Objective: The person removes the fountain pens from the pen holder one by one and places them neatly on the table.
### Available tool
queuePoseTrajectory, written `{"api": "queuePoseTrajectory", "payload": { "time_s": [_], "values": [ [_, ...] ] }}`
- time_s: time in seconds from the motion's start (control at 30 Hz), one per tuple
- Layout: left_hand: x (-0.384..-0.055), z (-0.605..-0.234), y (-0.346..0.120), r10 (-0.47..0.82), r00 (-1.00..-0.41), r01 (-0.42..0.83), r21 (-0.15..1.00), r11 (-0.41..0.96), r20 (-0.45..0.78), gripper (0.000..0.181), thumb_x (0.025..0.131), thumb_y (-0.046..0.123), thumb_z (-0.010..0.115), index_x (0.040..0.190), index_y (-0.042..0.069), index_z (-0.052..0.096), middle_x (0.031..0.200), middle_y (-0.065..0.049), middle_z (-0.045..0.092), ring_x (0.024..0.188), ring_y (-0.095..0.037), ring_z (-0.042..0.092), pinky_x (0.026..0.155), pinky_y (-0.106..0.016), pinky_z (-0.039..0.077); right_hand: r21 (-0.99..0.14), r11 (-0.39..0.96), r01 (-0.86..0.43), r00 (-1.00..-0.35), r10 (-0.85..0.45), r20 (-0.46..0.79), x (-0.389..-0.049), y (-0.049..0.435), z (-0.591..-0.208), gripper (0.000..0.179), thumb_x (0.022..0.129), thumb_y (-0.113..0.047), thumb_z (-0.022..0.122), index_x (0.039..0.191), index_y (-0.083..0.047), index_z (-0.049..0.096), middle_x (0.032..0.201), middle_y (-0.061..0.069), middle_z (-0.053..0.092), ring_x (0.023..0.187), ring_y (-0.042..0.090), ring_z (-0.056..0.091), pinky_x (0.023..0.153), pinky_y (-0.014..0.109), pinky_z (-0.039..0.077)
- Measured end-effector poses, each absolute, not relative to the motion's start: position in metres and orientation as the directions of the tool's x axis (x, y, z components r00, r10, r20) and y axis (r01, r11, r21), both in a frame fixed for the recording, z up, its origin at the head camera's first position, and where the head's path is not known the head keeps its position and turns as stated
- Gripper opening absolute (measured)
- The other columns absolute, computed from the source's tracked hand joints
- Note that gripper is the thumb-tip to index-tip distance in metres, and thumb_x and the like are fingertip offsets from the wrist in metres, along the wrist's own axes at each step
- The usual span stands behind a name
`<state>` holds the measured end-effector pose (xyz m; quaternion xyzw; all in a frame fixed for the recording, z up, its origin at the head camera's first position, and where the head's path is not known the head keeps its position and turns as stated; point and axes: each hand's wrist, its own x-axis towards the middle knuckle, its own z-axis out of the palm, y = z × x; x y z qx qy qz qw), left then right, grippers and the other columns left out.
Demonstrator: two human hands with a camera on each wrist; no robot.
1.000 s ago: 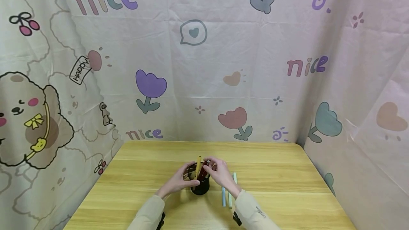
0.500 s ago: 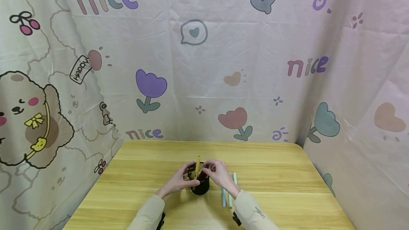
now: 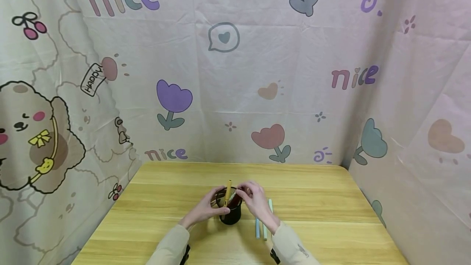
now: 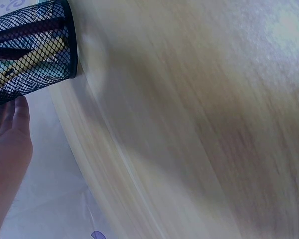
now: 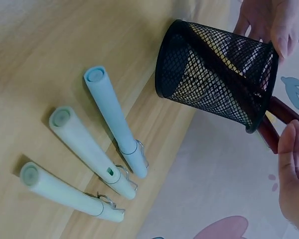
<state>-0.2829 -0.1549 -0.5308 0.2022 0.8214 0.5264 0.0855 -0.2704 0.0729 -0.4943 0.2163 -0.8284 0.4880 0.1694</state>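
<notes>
A black mesh pen holder (image 3: 231,218) stands upright on the wooden table. My left hand (image 3: 204,208) grips it near the rim, thumb in front and fingers round the far side. A yellow pen (image 3: 227,194) sticks up from the holder beside that thumb. At the holder's right rim, my right hand (image 3: 254,200) pinches a dark red pen (image 5: 290,115) whose lower part is inside the mesh. Another dark red pen (image 5: 268,134) leans out close by, next to the fingertips (image 5: 287,142). Through the mesh in the left wrist view, greenish pens also show.
Right of the holder, a blue pen (image 5: 112,112) and two pale green pens (image 5: 87,149) lie roughly side by side on the table (image 3: 312,199), partly under the right forearm. A printed cloth (image 3: 220,72) hangs behind the table's far edge.
The right hand dips slightly at the holder's rim, then shifts a little right; the dark red pens show less above the rim. The left hand and the holder stay put.
</notes>
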Motion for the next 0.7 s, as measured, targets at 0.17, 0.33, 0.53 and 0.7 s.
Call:
{"api": "queuePoseTrajectory", "payload": {
  "time_s": [0.17,0.33,0.53,0.7],
  "values": [
    [-0.283,-0.532,-0.154,0.417,-0.906,0.239,0.898,0.369,0.070,0.092,0.085,0.033,0.081,0.156,0.005,0.030,0.155,-0.027,0.041,0.142,-0.049,0.040,0.114,-0.066,0.039,-0.800,0.330,-0.501,-0.864,-0.139,0.484,-0.265,0.074,-0.493,0.008,0.092,-0.007,0.070,0.096,0.000,0.071,0.091,0.008,0.066,0.065,0.017,0.063,0.059,0.020,0.059],
    [-0.284,-0.532,-0.155,0.431,-0.899,0.247,0.902,0.353,0.078,0.088,0.086,0.031,0.080,0.155,0.008,0.032,0.154,-0.026,0.042,0.142,-0.048,0.040,0.115,-0.063,0.040,-0.857,0.253,-0.448,-0.893,-0.080,0.443,-0.262,0.079,-0.494,0.004,0.090,-0.003,0.072,0.092,0.000,0.071,0.089,0.012,0.067,0.063,0.012,0.066,0.061,0.032,0.063],
    [-0.284,-0.532,-0.155,0.424,-0.904,0.227,0.908,0.353,0.061,0.086,0.086,0.031,0.081,0.155,0.013,0.034,0.156,-0.024,0.040,0.144,-0.048,0.038,0.116,-0.063,0.038,-0.927,0.129,-0.353,-0.935,-0.035,0.352,-0.259,0.088,-0.496,0.010,0.086,0.002,0.074,0.094,0.000,0.069,0.091,0.019,0.069,0.066,0.008,0.066,0.064,0.032,0.064],
    [-0.283,-0.532,-0.155,0.417,-0.907,0.227,0.898,0.377,0.054,0.086,0.086,0.033,0.081,0.155,0.015,0.034,0.159,-0.022,0.037,0.145,-0.048,0.036,0.116,-0.066,0.037,-0.950,0.016,-0.312,-0.950,-0.010,0.312,-0.255,0.097,-0.493,0.015,0.085,0.004,0.074,0.098,0.004,0.066,0.090,0.026,0.071,0.066,0.008,0.067,0.067,0.033,0.064]
  ]
}}
